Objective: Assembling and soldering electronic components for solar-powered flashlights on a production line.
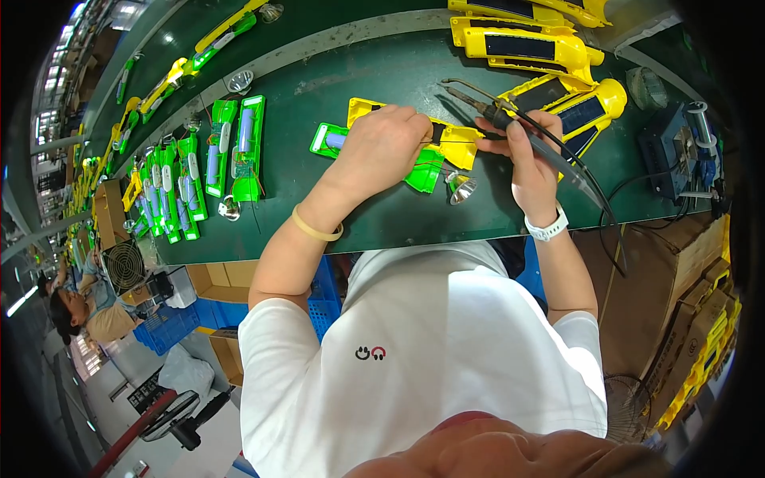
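Left hand (382, 147) pressing down on yellow torch half (458, 142), fingers clenched around thin wire, mid-bench (335, 80) near front edge. Right hand (530, 155) gripping soldering iron (478, 105), tip hovering just above torch half.

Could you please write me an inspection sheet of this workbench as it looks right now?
Surface: dark green bench top, bare along the near edge.
Job's things: opened yellow and green torch housing under the hands; soldering iron held over it.
Clutter: green torch halves in rows at left; loose silver reflector; finished yellow torches at the far right.
Grippers: left hand presses on the housing; right hand grips the soldering iron.
Cables: black iron cord runs off the near edge; thin wires at the housing.
Surroundings: soldering stand at right; cardboard boxes below; a seated person at left.
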`<state>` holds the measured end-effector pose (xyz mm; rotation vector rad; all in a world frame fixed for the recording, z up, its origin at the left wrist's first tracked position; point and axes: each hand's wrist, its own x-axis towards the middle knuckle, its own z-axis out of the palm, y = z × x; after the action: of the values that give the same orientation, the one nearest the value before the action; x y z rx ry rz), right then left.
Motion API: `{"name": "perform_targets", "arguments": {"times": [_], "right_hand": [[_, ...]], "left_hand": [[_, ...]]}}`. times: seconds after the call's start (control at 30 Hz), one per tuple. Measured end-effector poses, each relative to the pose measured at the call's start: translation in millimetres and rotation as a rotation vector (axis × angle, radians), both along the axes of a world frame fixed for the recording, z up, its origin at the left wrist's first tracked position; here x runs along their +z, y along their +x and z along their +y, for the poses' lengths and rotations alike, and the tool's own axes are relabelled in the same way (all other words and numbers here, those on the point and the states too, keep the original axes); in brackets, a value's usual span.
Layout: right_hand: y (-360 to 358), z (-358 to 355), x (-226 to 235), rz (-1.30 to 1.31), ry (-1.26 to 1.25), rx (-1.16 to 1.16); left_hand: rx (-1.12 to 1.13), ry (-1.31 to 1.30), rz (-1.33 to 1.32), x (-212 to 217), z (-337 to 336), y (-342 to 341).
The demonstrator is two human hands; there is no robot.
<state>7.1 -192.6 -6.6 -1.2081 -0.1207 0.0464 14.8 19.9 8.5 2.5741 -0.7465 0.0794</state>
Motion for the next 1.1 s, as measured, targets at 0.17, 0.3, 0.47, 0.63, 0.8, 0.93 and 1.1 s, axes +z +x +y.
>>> {"name": "perform_targets", "arguments": {"times": [0.17,0.3,0.47,0.63,0.8,0.93,1.1], "right_hand": [[0,1,-6,0.023,0.03,0.012],[-2,0,-3,0.033,0.029,0.01],[-3,-1,-4,0.053,-0.026,0.006],[-6,-3,-7,-0.018,-0.081,-0.001],[-15,-1,-3,-0.067,-0.134,-0.101],[-18,20,5,0.003,-0.066,-0.039],[-13,41,3,0.011,-0.17,0.019]], "left_hand": [[0.029,0.007,-0.001,2,-3,-1],[0.059,0.041,-0.002,6,-6,-6],[0.18,0.032,-0.233,32,-3,-17],[0.445,-0.961,0.794,49,15,-31],[0.479,-1.174,0.725,30,31,-40],[0.222,-0.309,-0.017,23,47,-19],[0.063,-0.134,-0.022,13,70,11]]}}
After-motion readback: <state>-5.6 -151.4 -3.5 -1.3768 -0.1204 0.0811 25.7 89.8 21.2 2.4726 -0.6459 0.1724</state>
